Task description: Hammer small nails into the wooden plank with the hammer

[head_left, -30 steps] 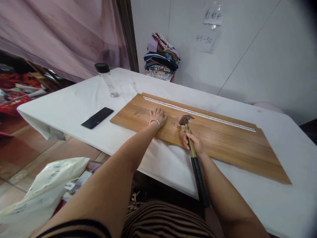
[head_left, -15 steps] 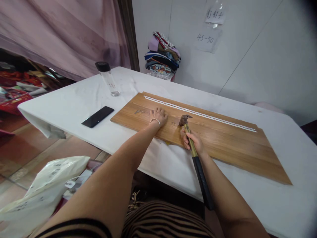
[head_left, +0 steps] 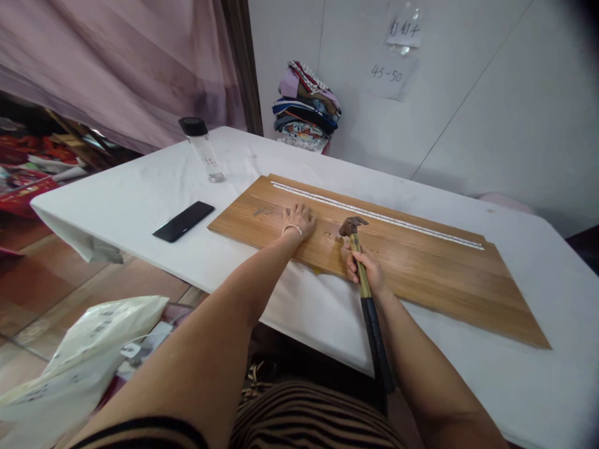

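A wooden board (head_left: 449, 280) lies flat on the white-covered table. My left hand (head_left: 299, 221) rests on it with fingers spread, left of the middle. In my right hand (head_left: 362, 265) is a claw hammer (head_left: 352, 226), gripped on the yellow part of its handle near the head. The hammer's head is just above the board, and its black grip points down toward me. Several small nails (head_left: 262, 212) lie left of my left hand. Small dark marks or nail heads show on the board between my hands; they are too small to tell apart.
Two white strips (head_left: 374, 213) run along the board's far side. A black phone (head_left: 184, 221) and a clear bottle (head_left: 206, 153) with a black lid stand left of it on the table (head_left: 126, 178). Folded clothes (head_left: 306, 109) are stacked behind. A white bag (head_left: 88, 349) sits lower left.
The hammer's head has risen slightly off the board, and its handle end has swung a little left. My left hand keeps its place on the board.
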`<act>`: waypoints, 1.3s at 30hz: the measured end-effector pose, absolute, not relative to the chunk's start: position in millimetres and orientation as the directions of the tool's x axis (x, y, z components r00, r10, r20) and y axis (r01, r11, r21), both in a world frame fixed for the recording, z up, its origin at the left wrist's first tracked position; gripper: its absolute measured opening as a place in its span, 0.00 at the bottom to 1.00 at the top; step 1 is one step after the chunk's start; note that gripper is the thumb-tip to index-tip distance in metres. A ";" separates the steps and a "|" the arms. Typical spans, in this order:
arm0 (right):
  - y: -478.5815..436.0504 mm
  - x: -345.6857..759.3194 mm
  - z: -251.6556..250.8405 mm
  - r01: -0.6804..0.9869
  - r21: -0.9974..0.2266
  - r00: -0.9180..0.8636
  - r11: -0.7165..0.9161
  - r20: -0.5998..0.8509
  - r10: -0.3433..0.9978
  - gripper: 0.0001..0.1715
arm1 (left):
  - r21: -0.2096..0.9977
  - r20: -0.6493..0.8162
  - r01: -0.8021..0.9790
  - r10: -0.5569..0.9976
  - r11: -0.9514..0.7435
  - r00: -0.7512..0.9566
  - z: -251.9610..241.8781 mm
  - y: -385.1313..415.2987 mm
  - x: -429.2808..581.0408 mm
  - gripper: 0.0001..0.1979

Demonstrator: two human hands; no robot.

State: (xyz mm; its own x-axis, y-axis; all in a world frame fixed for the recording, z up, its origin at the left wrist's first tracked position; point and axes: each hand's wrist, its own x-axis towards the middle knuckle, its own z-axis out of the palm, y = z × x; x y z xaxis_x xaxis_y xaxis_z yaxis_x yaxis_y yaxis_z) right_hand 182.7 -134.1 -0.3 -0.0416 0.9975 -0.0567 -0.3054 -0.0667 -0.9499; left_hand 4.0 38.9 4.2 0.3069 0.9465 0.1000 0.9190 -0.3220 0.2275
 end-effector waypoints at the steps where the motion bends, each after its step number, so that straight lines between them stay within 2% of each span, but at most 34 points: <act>1: -134.1 182.7 -0.3 -0.304 -0.950 -0.042 -0.068 -0.058 0.997 0.23 | 0.229 0.101 0.918 0.946 -0.323 0.307 4.1 39.1 4.0 0.20; 39: -133.8 181.9 0.1 -0.296 -0.952 -0.031 -0.079 -0.074 0.997 0.23 | 0.245 0.100 0.914 0.946 -0.324 0.309 1.9 40.7 3.7 0.21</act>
State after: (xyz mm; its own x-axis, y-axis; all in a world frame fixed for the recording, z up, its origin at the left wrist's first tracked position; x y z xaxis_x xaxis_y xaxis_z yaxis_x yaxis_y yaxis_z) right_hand 181.9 -133.8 0.1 -0.0311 0.9968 -0.0735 -0.2962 -0.0794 -0.9518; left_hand 3.7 40.7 1.9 0.3086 0.9459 0.1002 0.9138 -0.3241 0.2447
